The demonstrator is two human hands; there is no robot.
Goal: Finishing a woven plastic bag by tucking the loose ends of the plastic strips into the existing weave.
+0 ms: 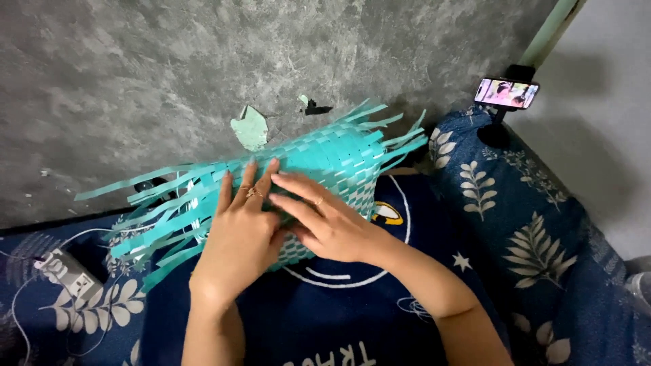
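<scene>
— What's on my feed, biggest first?
— Dark blue leaf-print bedding (542, 230), then the teal woven basket (332, 159) resting on my lap against the grey wall.
— My hands?
— Left hand (237, 237) flat, fingers spread on the weave; right hand (325, 220) pressing strips, gripping nothing.

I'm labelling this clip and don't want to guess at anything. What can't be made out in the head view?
- Near side of the teal woven piece: covered by the left hand and right hand.
- Palms and fingertip grip: hidden, only the backs of the hands show.
- Phone screen: too small to tell its picture.
- White power strip: partly behind the loose strips.
- Forearms: cut off by the bottom edge.
</scene>
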